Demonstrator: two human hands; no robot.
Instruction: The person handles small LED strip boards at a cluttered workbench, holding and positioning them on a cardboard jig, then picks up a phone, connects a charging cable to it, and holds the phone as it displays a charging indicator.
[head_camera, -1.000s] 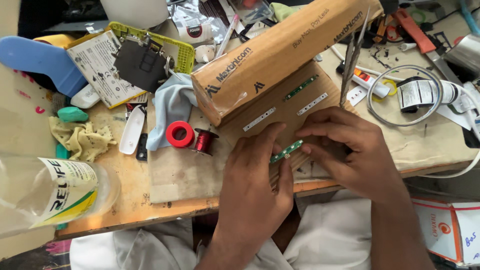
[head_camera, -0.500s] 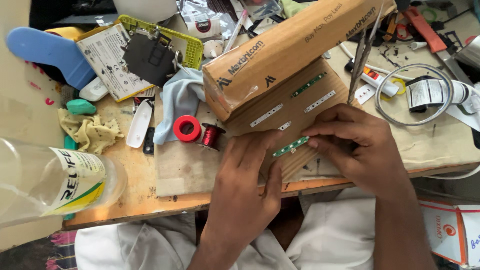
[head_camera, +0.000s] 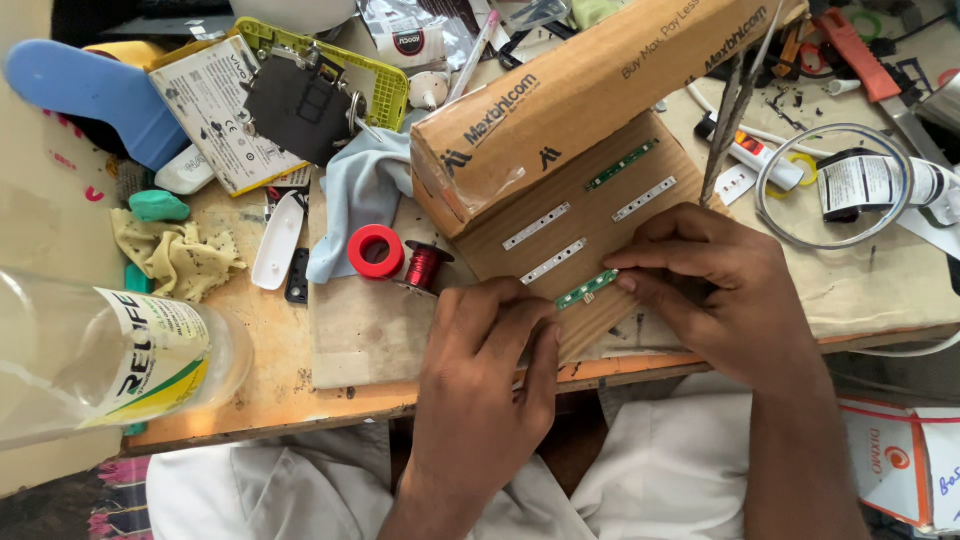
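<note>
Small green strip slanting up to the right — pinched between left hand and right hand, one grip clamped on each end, over brown cardboard.

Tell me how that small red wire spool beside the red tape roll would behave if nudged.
The red wire spool lies on its side on the cardboard sheet, so a nudge would probably roll it. It looks small and likely light. It is close to the red tape roll, perhaps touching it, so a push that way would probably shift both.

A green circuit strip, red tape roll, brown cardboard box, blue cloth.
</note>
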